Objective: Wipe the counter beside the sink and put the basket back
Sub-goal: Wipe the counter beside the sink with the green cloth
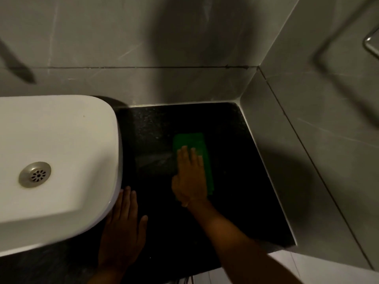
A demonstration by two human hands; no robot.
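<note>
A black speckled counter (235, 181) lies to the right of a white sink (61, 140). A folded green cloth (194, 142) lies flat on the counter. My right hand (189, 177) presses flat on the cloth, fingers stretched forward over its near half. My left hand (123, 228) rests flat on the counter at the sink's near right corner, fingers apart, holding nothing. No basket is in view.
Grey tiled walls close off the counter at the back and at the right. The sink has a metal drain (34, 174). A metal rail (370, 46) is on the right wall. The counter's front edge runs beneath my forearms.
</note>
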